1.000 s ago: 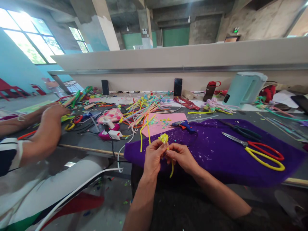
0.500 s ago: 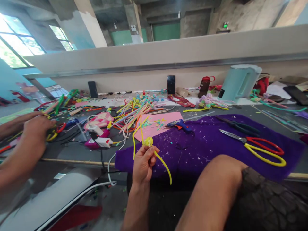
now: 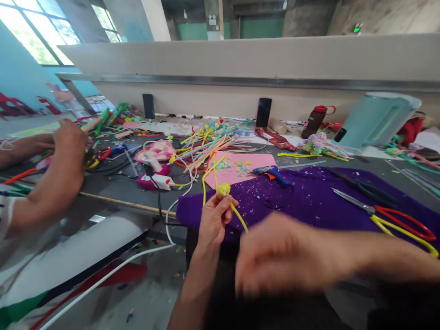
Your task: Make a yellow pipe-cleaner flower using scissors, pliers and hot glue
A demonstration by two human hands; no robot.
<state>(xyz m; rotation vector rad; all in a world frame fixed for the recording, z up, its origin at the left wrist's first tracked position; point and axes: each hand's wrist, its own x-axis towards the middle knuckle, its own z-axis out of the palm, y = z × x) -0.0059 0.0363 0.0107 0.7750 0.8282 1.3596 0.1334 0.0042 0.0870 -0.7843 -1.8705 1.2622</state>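
The yellow pipe-cleaner flower head (image 3: 223,189) is located just above the fingertips of the left hand (image 3: 216,215), over the near left part of the purple cloth (image 3: 309,197). The piece is pinched between thumb and fingers at its base; its yellow stem (image 3: 238,214) is seen emerging beside the fingers and sloping down to the right. The right hand (image 3: 275,256) is held nearer the camera, to the right of the left hand, and is blurred by motion. Its fingers appear curled; whether anything is gripped cannot be told, nor whether the stem's lower end, lost from sight beside it, is touched.

Two bent yellow strands (image 3: 205,188) are noted just left of the flower head, reaching back across the pink sheet (image 3: 264,160), on which small coloured clippings are scattered. A blue glue gun (image 3: 267,170) is placed at the sheet's right edge, partly over the cloth. On the cloth's right side, scissors (image 3: 370,210) with one red and one yellow handle are laid near a dark-handled tool (image 3: 373,189). Behind the sheet, a loose pile of coloured pipe cleaners (image 3: 213,141) is heaped. At far left, a co-worker's hand (image 3: 70,137) is seen above the table.
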